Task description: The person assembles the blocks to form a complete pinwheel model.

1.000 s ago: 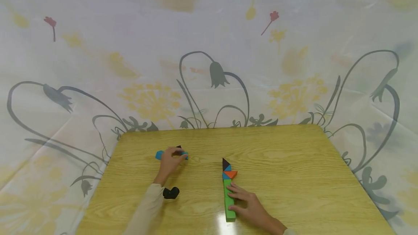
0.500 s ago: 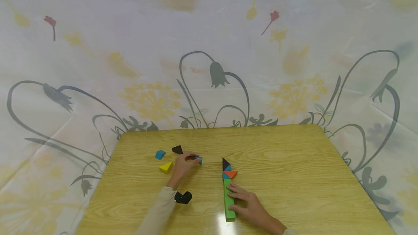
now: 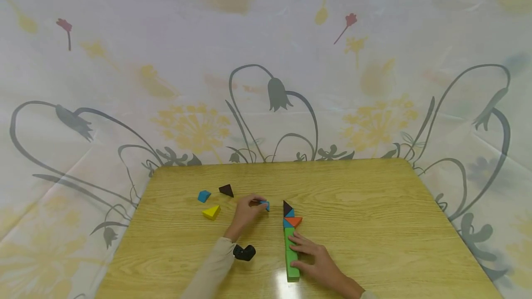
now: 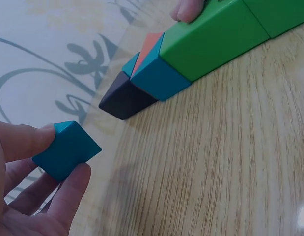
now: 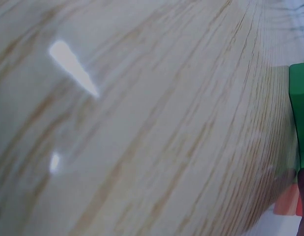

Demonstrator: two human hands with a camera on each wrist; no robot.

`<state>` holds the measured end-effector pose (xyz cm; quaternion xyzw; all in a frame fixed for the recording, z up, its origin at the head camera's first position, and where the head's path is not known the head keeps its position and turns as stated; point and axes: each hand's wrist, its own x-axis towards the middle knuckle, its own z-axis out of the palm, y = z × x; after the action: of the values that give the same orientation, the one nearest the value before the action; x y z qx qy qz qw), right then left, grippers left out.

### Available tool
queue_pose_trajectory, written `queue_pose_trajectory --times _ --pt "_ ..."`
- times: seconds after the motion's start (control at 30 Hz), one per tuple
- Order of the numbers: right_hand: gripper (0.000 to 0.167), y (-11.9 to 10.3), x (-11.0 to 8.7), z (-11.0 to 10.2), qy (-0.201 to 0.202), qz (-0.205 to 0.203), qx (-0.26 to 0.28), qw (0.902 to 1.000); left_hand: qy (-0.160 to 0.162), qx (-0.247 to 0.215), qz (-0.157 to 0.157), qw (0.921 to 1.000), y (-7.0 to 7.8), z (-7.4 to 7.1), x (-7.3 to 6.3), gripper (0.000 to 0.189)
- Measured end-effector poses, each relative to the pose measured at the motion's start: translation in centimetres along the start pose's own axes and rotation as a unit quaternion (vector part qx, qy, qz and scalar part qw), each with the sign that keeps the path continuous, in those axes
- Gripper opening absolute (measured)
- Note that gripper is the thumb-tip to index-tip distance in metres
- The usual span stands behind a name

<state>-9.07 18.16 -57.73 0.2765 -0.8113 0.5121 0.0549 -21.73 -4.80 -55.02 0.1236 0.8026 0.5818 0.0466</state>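
Note:
My left hand (image 3: 246, 215) pinches a blue triangular block (image 4: 68, 150) between thumb and fingers, a short way left of a row of blocks. That row runs away from me: green blocks (image 3: 292, 255) nearest, then a blue triangular block (image 4: 161, 76), an orange triangular block (image 3: 294, 221), another small blue one (image 3: 290, 214) and a dark brown triangular block (image 3: 287, 208) at the far end. My right hand (image 3: 317, 264) rests on the right side of the green blocks, fingers spread over their top. In the right wrist view only an edge of the green blocks (image 5: 300, 98) shows.
On the left of the wooden table (image 3: 357, 197) lie a blue block (image 3: 203, 196), a dark brown block (image 3: 226, 190) and a yellow triangular block (image 3: 211, 212). A black device (image 3: 244, 253) sits at the left wrist. A flower-patterned sheet (image 3: 266, 36) hangs behind the table.
My left hand has carried the blue triangular block rightward from the loose blocks toward the row, uncovering the yellow and dark brown ones. My right hand has stayed on the green blocks.

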Motion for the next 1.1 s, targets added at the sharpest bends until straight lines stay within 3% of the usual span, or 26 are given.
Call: queue_pose_trajectory --times 0.27,0.63,0.8,1.1 --pt "0.042 1.5 -0.3 0.2 -0.004 -0.008 0.004 1.0 -0.013 -0.021 -0.001 0.9997 -0.2 1.0 -0.1 0.021" --pt "0.042 1.6 -0.4 0.2 -0.007 -0.005 0.001 1.0 -0.007 0.003 0.006 1.0 -0.4 2.6 -0.1 0.013" --pt "0.042 1.7 -0.5 0.2 -0.007 0.003 -0.001 1.0 0.008 0.011 0.019 0.9997 -0.3 3.3 -0.1 0.016" --pt "0.042 1.6 -0.5 0.2 -0.005 0.006 -0.002 1.0 0.044 0.02 0.011 0.9988 -0.2 4.3 -0.1 0.017"
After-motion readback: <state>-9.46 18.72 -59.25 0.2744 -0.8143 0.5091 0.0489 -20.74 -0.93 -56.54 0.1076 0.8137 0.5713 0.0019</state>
